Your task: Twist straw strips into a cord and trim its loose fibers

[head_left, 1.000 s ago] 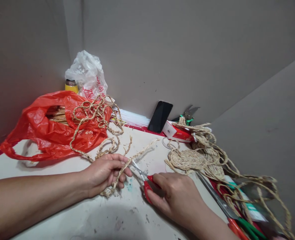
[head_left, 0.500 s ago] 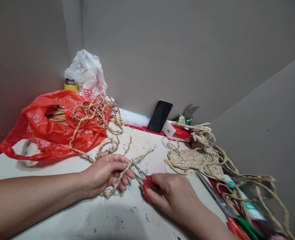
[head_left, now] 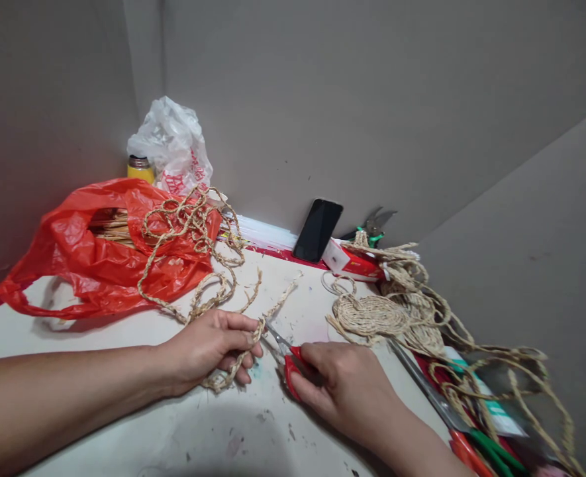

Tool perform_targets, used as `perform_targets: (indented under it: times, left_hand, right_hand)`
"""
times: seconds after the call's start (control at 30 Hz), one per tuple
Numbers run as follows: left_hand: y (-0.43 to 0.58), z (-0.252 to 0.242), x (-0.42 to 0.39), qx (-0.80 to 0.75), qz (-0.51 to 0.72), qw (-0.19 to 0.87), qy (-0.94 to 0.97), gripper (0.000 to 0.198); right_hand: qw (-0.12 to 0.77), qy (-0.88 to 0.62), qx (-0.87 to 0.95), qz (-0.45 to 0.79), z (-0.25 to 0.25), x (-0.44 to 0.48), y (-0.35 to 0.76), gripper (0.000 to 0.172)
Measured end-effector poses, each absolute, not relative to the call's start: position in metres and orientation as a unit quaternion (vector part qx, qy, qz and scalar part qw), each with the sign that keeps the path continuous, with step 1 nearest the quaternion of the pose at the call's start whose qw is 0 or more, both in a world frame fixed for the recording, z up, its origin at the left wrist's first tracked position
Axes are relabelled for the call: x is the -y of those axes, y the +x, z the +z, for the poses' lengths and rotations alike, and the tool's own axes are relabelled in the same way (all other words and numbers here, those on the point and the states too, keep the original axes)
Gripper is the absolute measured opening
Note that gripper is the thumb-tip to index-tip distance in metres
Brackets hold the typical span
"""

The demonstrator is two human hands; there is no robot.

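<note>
1. On my feed, the braid [head_left: 281, 301] was in the left hand [head_left: 218, 344], over the table [head_left: 213, 437].
2. Its thumb and forefinger pinched the braid; I saw other fingers curled.
3. The right hand [head_left: 340, 381] gripped the scissors [head_left: 283, 345], tips at the braid.
4. Beyond leaned the phone [head_left: 318, 232]; leftward lay the bag [head_left: 94, 258].

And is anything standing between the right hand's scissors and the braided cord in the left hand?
Nothing visible does. The red-handled scissors in the right hand point straight at the braided cord, tips right by it. The left hand grips the cord close beside them, without appearing to block the blades.
</note>
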State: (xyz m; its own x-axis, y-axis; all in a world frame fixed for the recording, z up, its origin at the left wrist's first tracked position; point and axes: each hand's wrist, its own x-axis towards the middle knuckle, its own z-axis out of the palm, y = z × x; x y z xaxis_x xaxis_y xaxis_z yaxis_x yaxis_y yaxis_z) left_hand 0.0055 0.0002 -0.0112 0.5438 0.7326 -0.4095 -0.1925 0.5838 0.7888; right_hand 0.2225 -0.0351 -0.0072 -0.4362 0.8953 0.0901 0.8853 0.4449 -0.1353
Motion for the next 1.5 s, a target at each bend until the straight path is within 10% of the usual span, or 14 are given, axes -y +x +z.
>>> perform_targets:
  times: [1.5]
  left_hand:
    - [0.0065, -0.0159, 0.0003, -0.382, 0.367, 0.777, 0.34, 0.035]
  right_hand:
    - [0.111, -0.511, 0.712, 0.469, -0.0025, 0.0324, 0.2215, 0.038]
